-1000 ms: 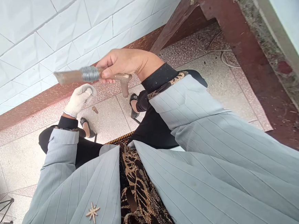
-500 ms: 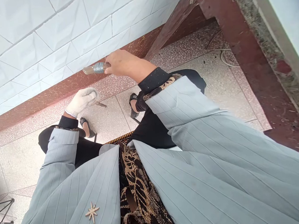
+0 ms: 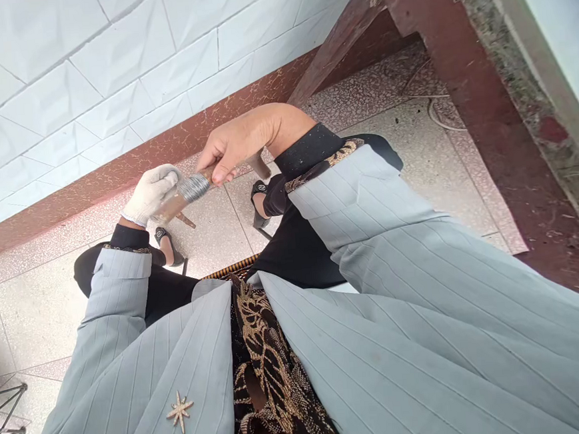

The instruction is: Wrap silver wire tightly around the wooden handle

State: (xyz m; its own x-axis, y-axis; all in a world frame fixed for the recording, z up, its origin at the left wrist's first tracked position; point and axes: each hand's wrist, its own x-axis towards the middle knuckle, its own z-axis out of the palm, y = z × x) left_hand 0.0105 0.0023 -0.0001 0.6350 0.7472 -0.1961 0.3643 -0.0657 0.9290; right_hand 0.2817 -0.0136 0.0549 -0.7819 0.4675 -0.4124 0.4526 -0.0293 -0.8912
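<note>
A thin black-legged stand [image 3: 6, 406] is at far left, on the tiled floor [image 3: 41, 310]. The white-gloved left hand [image 3: 150, 194] curls its fingers — around what, I cannot tell. Just beside it is the flat end of a wire-bound brown tool [image 3: 194, 188], tilted downward; the bare right hand [image 3: 236, 144] grasps its other end. Farther right rises a reddish-brown frame [image 3: 486, 114].

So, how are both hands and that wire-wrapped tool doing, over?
Right hand gripping wire-wrapped tool. Gloved left hand curled at tool's far end; contact unclear. In the way: can't tell; black shoes below.
</note>
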